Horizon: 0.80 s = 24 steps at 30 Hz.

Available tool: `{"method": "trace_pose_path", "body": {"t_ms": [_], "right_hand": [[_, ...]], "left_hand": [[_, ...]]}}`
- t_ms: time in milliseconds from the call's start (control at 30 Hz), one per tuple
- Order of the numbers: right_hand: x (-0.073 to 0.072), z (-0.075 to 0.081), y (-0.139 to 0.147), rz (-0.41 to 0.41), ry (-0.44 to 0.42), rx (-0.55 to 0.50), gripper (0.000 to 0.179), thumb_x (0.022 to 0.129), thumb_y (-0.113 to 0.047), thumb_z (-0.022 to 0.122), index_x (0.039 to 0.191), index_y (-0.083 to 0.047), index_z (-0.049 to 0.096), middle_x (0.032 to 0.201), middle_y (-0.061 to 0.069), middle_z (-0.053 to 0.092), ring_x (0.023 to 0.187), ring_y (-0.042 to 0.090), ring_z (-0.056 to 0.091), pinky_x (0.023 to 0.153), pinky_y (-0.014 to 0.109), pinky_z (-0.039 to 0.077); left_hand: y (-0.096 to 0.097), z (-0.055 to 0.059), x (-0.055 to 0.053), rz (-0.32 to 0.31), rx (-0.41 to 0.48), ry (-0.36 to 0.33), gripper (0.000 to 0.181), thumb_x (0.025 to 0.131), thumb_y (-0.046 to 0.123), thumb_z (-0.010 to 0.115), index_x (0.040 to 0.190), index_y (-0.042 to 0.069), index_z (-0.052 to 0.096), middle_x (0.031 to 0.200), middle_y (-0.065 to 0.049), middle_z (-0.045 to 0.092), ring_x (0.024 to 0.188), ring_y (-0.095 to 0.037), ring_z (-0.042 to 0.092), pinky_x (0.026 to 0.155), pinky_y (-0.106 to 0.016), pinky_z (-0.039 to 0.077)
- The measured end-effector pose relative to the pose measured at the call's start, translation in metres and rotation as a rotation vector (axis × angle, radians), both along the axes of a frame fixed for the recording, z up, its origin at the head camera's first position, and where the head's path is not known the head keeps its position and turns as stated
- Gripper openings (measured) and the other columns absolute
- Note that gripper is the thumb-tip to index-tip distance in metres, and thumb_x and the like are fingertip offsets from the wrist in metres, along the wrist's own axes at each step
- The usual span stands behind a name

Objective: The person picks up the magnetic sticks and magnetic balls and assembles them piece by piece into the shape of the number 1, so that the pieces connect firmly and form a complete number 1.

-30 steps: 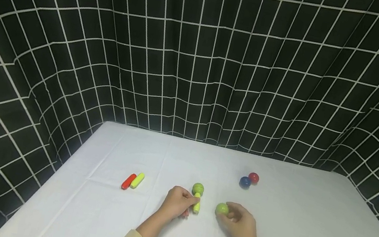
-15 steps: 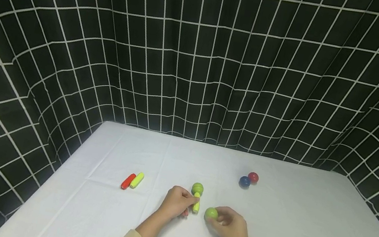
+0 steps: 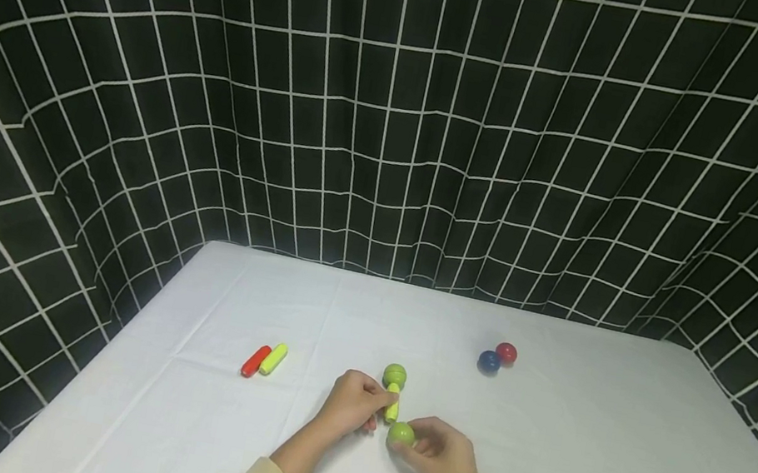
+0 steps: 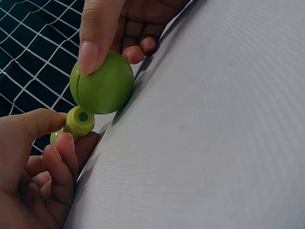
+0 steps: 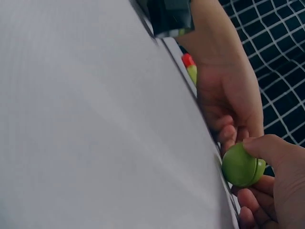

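Observation:
Thumb and fingers of my left hand (image 3: 352,401) pinch a short yellow-green handle (image 3: 391,411). At the handle's far end sits a grooved green ball (image 3: 395,375). My right hand (image 3: 449,458) holds a second green ball (image 3: 401,434) between thumb and fingers, right at the handle's near end. In the left wrist view, that end of the handle (image 4: 85,119) shows a round hole, and the held ball (image 4: 106,86), with a groove round it, overlaps it closely. The right wrist view has the ball (image 5: 239,166) under the right thumb, covering the handle.
On the white-covered table (image 3: 586,442), a red stick (image 3: 255,361) and a yellow stick (image 3: 274,359) lie side by side to the left. A blue ball (image 3: 489,363) and a red ball (image 3: 506,353) rest together at the back right. A black gridded curtain (image 3: 414,124) surrounds the table.
My right hand has moved left and slightly nearer with the green ball, bringing it to the handle's near end. The left hand has kept its pinch on the handle in place.

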State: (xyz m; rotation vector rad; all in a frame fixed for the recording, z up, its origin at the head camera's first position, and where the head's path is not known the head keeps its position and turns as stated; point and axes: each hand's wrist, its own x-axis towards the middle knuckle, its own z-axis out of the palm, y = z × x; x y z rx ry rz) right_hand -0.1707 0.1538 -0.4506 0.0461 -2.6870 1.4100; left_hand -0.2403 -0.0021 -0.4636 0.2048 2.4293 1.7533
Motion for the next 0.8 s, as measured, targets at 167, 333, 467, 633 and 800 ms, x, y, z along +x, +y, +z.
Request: {"method": "trace_pose_path", "body": {"t_ms": [167, 333, 467, 633, 800], "right_hand": [[-0.0006, -0.0039, -0.0035, 0.022, 0.016, 0.011, 0.034, 0.068, -0.024, 0.081, 0.092, -0.004, 0.068, 0.068, -0.002, 0.061, 0.058, 0.002, 0.051, 0.054, 0.016, 0.046], [-0.0029, -0.0061, -0.0049, 0.03, 0.028, 0.024, 0.032, 0.07, -0.025, 0.08, 0.092, -0.004, 0.069, 0.068, -0.003, 0.062, 0.058, 0.001, 0.05, 0.054, 0.016, 0.047], [-0.0053, -0.0067, -0.0061, 0.034, 0.038, 0.037, 0.032, 0.07, -0.026, 0.079, 0.091, -0.004, 0.069, 0.069, -0.003, 0.063, 0.058, 0.001, 0.05, 0.054, 0.016, 0.047], [-0.007, -0.0065, -0.0074, 0.027, 0.021, 0.044, 0.032, 0.071, -0.028, 0.078, 0.091, -0.005, 0.07, 0.068, -0.003, 0.063, 0.057, 0.001, 0.05, 0.053, 0.016, 0.046], [-0.0071, -0.0064, -0.0078, 0.021, 0.014, 0.047, 0.031, 0.071, -0.028, 0.079, 0.091, -0.005, 0.07, 0.067, -0.004, 0.063, 0.057, 0.002, 0.05, 0.052, 0.016, 0.045]], "left_hand": [[-0.0003, -0.0001, 0.0009, -0.004, 0.0, -0.001, 0.023, 0.082, 0.02, 0.067, 0.075, -0.001, 0.068, 0.055, 0.0, 0.059, 0.036, -0.002, 0.045, 0.037, -0.012, 0.038], [-0.0015, 0.0011, 0.0013, -0.009, -0.002, -0.001, 0.023, 0.082, 0.021, 0.067, 0.075, -0.001, 0.068, 0.054, 0.0, 0.059, 0.036, -0.002, 0.045, 0.037, -0.012, 0.038], [-0.0022, 0.0019, 0.0011, -0.011, -0.002, 0.001, 0.023, 0.082, 0.021, 0.066, 0.076, -0.001, 0.068, 0.055, 0.0, 0.06, 0.036, -0.002, 0.046, 0.037, -0.012, 0.038], [-0.0022, 0.0012, 0.0005, -0.024, 0.007, -0.001, 0.024, 0.083, 0.022, 0.066, 0.075, -0.001, 0.068, 0.057, -0.002, 0.061, 0.037, -0.003, 0.046, 0.038, -0.013, 0.039], [-0.0018, -0.0005, -0.0011, -0.029, 0.01, -0.01, 0.024, 0.084, 0.022, 0.065, 0.075, -0.001, 0.068, 0.058, -0.001, 0.062, 0.037, -0.003, 0.046, 0.038, -0.012, 0.039]]}}
